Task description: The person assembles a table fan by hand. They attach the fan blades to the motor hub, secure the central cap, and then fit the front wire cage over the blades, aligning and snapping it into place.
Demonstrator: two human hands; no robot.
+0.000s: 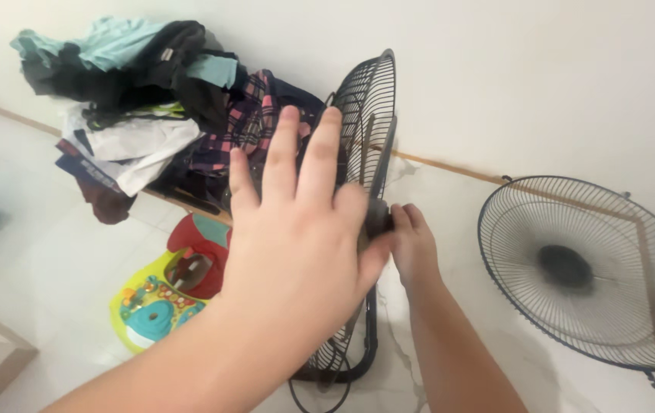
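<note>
The person stands a black wire fan guard (365, 138) on its edge on the pale marble floor (52, 252), seen almost from the side. The left hand (297, 229) lies flat against the near face of the guard, fingers spread open, so it presses and does not grip. The right hand (413, 245) is on the far side, with its fingers pinched on the small dark hub (378, 218) in the middle of the guard.

I think it is best to keep the open palm firm so the guard cannot tip, and to let only the right fingers work at the hub with small movements.

A 2nd guard (580, 268) leans against the wall to the right, well apart. Behind are a pile of clothes (151, 99) and a colourful baby toy (167, 291).
</note>
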